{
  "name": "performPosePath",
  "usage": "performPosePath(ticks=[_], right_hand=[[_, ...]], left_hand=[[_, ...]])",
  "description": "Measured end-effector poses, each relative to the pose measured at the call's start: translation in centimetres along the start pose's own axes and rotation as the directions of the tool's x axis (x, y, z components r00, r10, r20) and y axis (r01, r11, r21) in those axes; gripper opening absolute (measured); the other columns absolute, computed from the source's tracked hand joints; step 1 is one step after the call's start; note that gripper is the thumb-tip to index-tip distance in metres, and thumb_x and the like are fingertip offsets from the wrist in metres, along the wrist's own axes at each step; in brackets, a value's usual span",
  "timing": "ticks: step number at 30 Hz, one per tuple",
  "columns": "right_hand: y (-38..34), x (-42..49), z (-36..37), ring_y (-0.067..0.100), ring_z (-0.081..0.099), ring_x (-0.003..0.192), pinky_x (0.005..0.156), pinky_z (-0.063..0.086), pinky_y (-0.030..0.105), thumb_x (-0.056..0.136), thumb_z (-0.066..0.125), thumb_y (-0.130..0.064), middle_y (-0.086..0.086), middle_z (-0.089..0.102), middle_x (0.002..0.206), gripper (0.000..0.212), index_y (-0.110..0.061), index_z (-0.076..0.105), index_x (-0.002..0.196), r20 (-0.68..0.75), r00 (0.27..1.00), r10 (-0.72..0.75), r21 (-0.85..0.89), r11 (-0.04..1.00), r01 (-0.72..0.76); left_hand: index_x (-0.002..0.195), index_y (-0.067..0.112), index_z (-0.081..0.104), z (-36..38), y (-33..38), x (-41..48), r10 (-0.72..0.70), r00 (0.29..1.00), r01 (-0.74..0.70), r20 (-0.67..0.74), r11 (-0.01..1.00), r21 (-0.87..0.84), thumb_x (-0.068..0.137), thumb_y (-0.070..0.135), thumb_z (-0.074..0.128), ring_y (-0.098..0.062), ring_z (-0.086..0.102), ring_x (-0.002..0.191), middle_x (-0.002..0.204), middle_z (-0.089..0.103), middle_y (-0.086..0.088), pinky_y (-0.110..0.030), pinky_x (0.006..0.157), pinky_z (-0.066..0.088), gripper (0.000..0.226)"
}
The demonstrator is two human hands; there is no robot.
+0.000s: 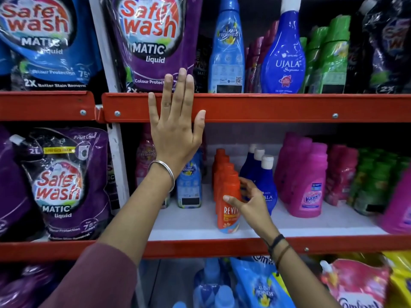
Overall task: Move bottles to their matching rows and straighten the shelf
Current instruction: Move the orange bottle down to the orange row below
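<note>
My right hand grips the front orange Revive bottle, which heads a row of orange bottles on the white middle shelf. My left hand lies flat with fingers spread against the red upper shelf rail, holding nothing. Right of the orange row stands a row of dark blue Ujala bottles, then pink Vanish bottles. A light blue bottle and a pink bottle stand behind my left wrist.
The upper shelf carries Safewash pouches, a tall light blue bottle, a big Ujala bottle and green bottles. Green bottles and more pink ones fill the middle shelf's right end. Blue bottles and pouches sit below.
</note>
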State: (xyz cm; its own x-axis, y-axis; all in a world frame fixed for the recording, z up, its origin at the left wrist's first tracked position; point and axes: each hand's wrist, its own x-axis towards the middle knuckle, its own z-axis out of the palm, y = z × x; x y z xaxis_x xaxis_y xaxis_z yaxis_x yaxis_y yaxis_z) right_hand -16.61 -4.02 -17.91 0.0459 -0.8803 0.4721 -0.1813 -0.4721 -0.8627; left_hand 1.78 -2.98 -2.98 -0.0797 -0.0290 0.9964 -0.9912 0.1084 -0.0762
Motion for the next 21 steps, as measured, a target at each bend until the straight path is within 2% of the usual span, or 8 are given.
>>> performPosePath(ticks=[3,7,12,17,21], right_hand=[[0.2,-0.1,0.0,0.017,0.063,0.107,0.096,0.052,0.041,0.071,0.080,-0.023,0.004,0.065,0.120,0.062,-0.019,0.051,0.126,0.006,1.000,0.003,-0.022,1.000,-0.003],[0.3,-0.6,-0.1,0.020,0.059,0.113,0.098,0.050,0.040,0.073,0.077,-0.030,0.006,0.059,0.129,0.066,-0.018,0.047,0.130,0.022,1.000,0.020,-0.062,0.998,-0.018],[0.1,-0.8,-0.1,0.020,0.058,0.113,0.099,0.050,0.042,0.073,0.077,-0.031,0.006,0.057,0.129,0.065,-0.020,0.047,0.129,0.027,1.000,0.005,-0.068,0.998,-0.003],[0.1,-0.8,-0.2,0.020,0.059,0.113,0.098,0.051,0.042,0.072,0.078,-0.035,0.006,0.059,0.129,0.067,-0.020,0.047,0.129,0.027,1.000,0.011,-0.097,0.995,-0.009],[-0.2,-1.0,-0.3,0.020,0.059,0.111,0.097,0.051,0.040,0.070,0.078,-0.038,0.007,0.056,0.129,0.069,-0.015,0.049,0.129,0.040,0.999,0.011,-0.171,0.985,-0.004]], left_hand=[[0.151,0.012,0.022,0.0,0.0,0.0,-0.005,1.000,0.005,0.001,1.000,-0.008,0.102,0.040,0.027,-0.027,0.017,0.146,0.158,0.028,-0.008,-0.048,0.119,0.002,0.057],[0.151,0.012,0.022,0.0,0.0,0.0,-0.009,1.000,0.009,0.012,1.000,0.003,0.102,0.040,0.026,-0.027,0.017,0.146,0.158,0.028,-0.008,-0.049,0.119,0.004,0.057],[0.152,0.012,0.021,-0.1,0.1,0.0,-0.014,1.000,0.014,0.022,1.000,-0.008,0.102,0.039,0.027,-0.027,0.016,0.147,0.159,0.026,-0.007,-0.051,0.118,0.005,0.057],[0.152,0.013,0.019,-0.2,0.2,0.0,-0.026,0.999,0.027,0.040,1.000,-0.010,0.102,0.039,0.028,-0.025,0.012,0.147,0.160,0.024,-0.007,-0.045,0.119,-0.005,0.058],[0.153,0.013,0.017,-0.5,0.4,0.0,-0.038,0.997,0.039,0.064,0.999,-0.012,0.101,0.039,0.028,-0.026,0.012,0.147,0.160,0.022,-0.007,-0.049,0.119,0.000,0.058]])
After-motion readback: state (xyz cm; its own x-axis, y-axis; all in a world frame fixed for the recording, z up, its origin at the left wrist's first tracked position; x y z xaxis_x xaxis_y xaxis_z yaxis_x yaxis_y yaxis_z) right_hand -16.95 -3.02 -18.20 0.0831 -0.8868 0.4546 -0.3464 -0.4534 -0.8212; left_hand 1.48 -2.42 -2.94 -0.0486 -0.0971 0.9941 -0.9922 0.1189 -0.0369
